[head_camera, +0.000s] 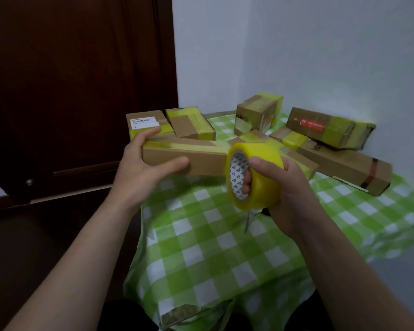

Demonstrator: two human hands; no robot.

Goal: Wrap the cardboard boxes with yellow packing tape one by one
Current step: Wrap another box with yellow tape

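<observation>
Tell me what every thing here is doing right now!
long box: held up by the left hand, yellow tape along its top.
tape roll: gripped by the right hand, fingers through its core, at the box's right end.
scissors: lying on the tablecloth, partly hidden.
boxes behind: resting, most showing yellow tape.

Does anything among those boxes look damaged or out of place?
Yes: the long brown cardboard box with the red label looks crumpled at its yellow-taped right end, and it lies tilted across another long cardboard box.
</observation>
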